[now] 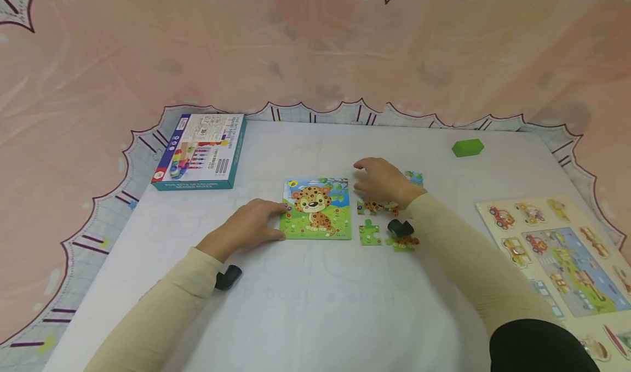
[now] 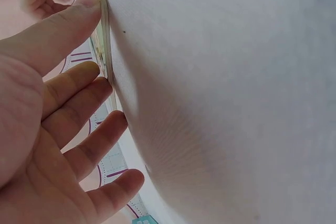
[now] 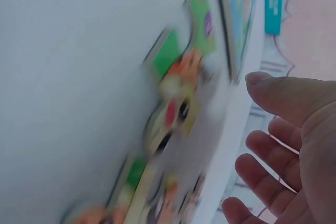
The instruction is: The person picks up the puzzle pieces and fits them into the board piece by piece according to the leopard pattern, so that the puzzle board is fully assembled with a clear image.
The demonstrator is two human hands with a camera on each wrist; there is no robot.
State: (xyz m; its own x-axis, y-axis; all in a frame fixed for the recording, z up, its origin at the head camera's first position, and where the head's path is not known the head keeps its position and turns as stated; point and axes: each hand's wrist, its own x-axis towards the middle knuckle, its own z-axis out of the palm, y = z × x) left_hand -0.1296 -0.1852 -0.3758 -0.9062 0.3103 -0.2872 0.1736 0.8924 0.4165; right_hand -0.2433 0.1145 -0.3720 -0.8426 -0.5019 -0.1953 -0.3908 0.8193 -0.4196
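Observation:
A square leopard picture board (image 1: 315, 213) lies flat on the white table. At its left edge is my left hand (image 1: 246, 224), thumb and fingertips against the side; the left wrist view shows the thumb touching the board edge (image 2: 107, 40) and the other fingers loosely spread. My right hand (image 1: 379, 181) hovers just past the board's right edge with nothing between its fingers. Below and beside it lie loose jigsaw pieces: a green one (image 1: 370, 234), one with spotted fur (image 1: 406, 241), and a blue-green one (image 1: 414, 177) partly hidden by the wrist. A face piece (image 3: 170, 119) shows in the right wrist view.
A flat box (image 1: 204, 153) with printed coloured beads stands at the back left. Toward the back right lies a green block (image 1: 468, 148). A vehicle puzzle board (image 1: 512, 202) occupies the right side, partly behind the right sleeve. Patterned cloth (image 1: 315, 59) hangs behind the table.

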